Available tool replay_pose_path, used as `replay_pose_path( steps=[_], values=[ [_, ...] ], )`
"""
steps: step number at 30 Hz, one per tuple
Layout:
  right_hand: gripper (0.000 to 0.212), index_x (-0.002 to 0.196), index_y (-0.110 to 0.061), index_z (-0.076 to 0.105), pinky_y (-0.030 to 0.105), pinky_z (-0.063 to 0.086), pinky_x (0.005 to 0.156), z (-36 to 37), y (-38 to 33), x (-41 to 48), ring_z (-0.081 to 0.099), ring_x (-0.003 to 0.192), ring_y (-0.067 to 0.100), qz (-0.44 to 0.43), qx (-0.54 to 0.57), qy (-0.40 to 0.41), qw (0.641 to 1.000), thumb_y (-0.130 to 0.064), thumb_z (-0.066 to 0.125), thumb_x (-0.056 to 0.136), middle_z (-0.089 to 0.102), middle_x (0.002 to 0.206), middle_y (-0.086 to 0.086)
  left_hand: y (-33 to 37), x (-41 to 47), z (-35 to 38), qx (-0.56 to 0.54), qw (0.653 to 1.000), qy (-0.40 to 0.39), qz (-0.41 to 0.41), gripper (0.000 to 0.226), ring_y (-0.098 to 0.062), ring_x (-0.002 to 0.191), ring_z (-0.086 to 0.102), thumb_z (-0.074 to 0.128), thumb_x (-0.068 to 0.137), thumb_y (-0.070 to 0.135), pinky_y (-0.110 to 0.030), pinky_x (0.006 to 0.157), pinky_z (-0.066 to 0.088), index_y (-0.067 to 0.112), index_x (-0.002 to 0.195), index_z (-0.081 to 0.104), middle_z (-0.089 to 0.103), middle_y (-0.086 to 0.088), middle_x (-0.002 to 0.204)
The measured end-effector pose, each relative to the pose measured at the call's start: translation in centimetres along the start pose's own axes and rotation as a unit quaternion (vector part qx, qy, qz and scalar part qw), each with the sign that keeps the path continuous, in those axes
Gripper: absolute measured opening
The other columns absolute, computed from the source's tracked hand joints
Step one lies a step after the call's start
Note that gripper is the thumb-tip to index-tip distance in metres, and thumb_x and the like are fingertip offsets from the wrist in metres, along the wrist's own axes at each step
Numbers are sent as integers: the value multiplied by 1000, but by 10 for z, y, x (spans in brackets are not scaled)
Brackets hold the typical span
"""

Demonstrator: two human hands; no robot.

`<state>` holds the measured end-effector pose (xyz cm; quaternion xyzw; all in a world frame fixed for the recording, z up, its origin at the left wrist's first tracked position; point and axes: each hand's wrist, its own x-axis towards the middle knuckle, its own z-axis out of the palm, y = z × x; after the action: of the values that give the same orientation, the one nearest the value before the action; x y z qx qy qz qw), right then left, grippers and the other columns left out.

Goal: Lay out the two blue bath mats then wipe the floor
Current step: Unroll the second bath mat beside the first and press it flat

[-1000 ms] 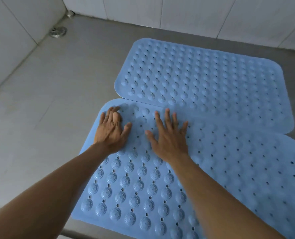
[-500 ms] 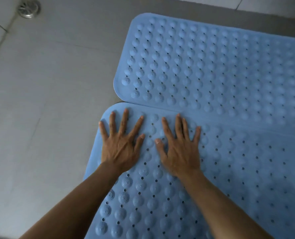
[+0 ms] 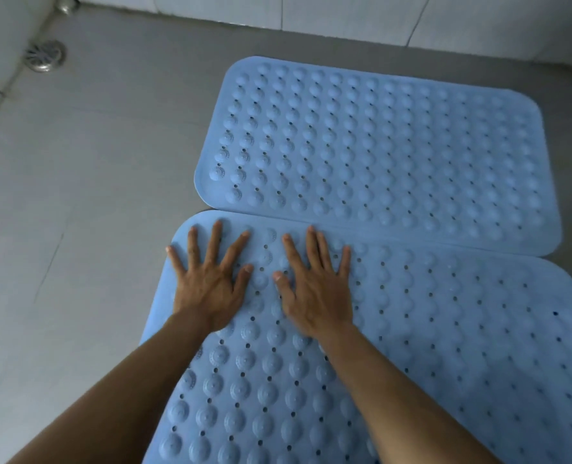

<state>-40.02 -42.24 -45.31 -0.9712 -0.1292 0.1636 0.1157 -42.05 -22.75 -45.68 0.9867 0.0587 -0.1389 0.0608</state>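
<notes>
Pressing down, the fingers (image 3: pixel 216 237) are straight and fanned apart, clamped on nothing. The left hand (image 3: pixel 207 289) and right hand (image 3: pixel 314 296) lie side by side on the near mat (image 3: pixel 445 346), at its eleven o'clock corner. The far mat (image 3: pixel 395 145) lies flat toward one o'clock, its near edge touching or just overlapping this one. I'd say the laying-out is nearly finished. Next comes wiping the bare floor (image 3: pixel 94 195) toward nine o'clock, which calls for a cloth; none shows.

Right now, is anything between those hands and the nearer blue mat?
Nothing visible. The left hand and right hand lie flat, fingers spread, directly on the nearer mat, close to the farther mat.
</notes>
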Motion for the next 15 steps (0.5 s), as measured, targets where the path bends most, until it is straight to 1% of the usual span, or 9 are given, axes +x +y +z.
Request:
replay_pose_path(
  steps=[2,3,5,7,9,10,12,13,15],
  values=[
    [64,159,-37,-2,58,-20,117,-8,3,1,-19,153,16,-10,33,-30,999,-56,18,102,-18,167,3,4,0,-4,21,1000,-11,-10,60,-33,151,-15,3,94,67,-72,112,-9,53,150,-14,-15,4,166],
    [63,160,-37,0,56,-23,116,-14,5,2,-20,152,15,-17,68,-50,996,-55,20,103,-18,167,1,6,0,-6,38,999,-19,-16,60,-32,151,-16,2,95,67,-73,110,-11,52,150,-15,-15,4,166],
    [62,161,-33,10,49,-24,117,-29,15,1,-17,152,13,-27,148,-89,985,-49,30,104,-15,167,3,15,-2,-12,67,996,-34,-37,61,-33,151,-17,1,94,65,-76,108,-13,50,151,-14,-14,2,166],
    [62,160,-25,18,41,-15,120,-46,30,-5,-11,154,14,-37,197,-105,974,-40,39,104,-8,168,7,26,-6,-19,110,991,-48,-62,62,-36,149,-21,-3,94,62,-77,107,-12,46,153,-12,-13,-2,166],
    [61,160,-21,21,36,-1,122,-60,52,-19,-5,154,16,-30,207,-100,973,-33,42,104,-4,169,7,42,-13,-22,137,986,-42,-84,64,-39,148,-22,-8,93,59,-77,107,-12,43,155,-8,-12,-7,166],
    [60,160,-20,22,36,4,122,-65,65,-27,-2,155,18,-26,200,-93,975,-31,42,104,-3,169,7,52,-17,-23,133,986,-26,-92,67,-40,149,-21,-9,92,59,-77,107,-12,41,156,-4,-10,-9,166],
    [59,159,-17,23,40,4,123,-69,95,-42,1,155,23,-19,169,-68,983,-29,42,105,2,168,10,78,-27,-20,101,991,15,-88,70,-40,150,-17,-6,93,61,-74,110,-12,37,158,5,-5,-11,166],
    [59,159,-17,23,43,2,124,-69,112,-49,1,155,24,-12,152,-51,987,-29,42,105,4,168,12,93,-30,-17,84,993,31,-73,70,-39,150,-16,-5,94,63,-72,111,-12,35,158,6,-5,-12,166],
    [59,159,-17,22,49,1,124,-68,149,-61,0,155,26,18,115,-24,993,-31,40,105,5,168,14,128,-35,-8,55,997,43,-19,71,-36,150,-19,-4,95,64,-67,114,-13,34,158,4,-9,-12,166]
  ],
)
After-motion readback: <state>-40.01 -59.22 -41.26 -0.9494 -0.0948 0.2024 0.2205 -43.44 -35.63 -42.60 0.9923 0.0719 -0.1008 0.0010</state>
